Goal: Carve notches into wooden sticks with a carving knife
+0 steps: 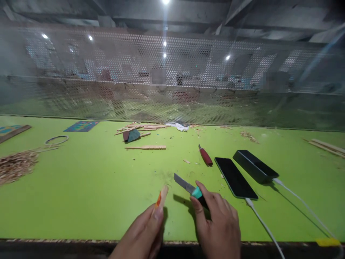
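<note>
Near the front edge of the green table, my left hand is closed around a small wooden stick with an orange-red mark, its pale rounded end pointing up and away from me. My right hand grips a utility knife with a teal and black handle. Its blade is out and points forward and left, apart from the stick. Beyond the hands lie a carved wooden stick and a red-handled carving knife. My palms hide the lower parts of both held things.
A phone and a black power bank, both with white cables, lie right of my right hand. A heap of wood shavings is at far left. Thin sticks and sandpaper lie before the perforated metal screen.
</note>
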`<state>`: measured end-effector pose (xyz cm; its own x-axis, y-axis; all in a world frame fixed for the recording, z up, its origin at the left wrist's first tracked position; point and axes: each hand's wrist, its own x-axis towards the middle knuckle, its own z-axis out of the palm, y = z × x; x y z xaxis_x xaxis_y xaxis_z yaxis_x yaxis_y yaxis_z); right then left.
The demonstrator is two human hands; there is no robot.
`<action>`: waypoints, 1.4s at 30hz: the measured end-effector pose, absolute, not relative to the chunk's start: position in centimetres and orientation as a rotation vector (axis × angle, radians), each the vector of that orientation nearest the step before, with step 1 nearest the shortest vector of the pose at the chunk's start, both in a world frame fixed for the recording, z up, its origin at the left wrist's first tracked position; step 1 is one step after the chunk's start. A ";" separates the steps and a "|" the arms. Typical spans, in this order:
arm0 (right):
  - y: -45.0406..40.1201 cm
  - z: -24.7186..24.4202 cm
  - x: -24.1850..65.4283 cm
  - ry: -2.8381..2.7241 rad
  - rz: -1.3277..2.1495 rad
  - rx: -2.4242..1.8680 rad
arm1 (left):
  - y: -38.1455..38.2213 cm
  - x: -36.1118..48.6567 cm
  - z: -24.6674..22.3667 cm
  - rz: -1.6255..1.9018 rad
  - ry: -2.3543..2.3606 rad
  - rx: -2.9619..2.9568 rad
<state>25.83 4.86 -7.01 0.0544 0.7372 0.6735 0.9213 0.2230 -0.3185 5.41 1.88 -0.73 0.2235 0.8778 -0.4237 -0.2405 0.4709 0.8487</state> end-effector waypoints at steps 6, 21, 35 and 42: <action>4.8 -7.3 26.3 -1.792 -0.297 -1.538 | 2.6 5.8 -1.8 0.895 0.992 0.563; 7.1 -0.6 27.7 -1.465 0.841 -1.528 | 3.8 5.8 -1.4 0.808 0.963 0.812; 7.8 0.7 26.0 -1.297 1.463 -1.219 | 4.0 5.6 -1.5 0.737 0.966 0.923; 8.0 -1.0 27.0 -1.389 0.934 -1.396 | 3.9 5.3 -1.2 0.738 0.960 0.815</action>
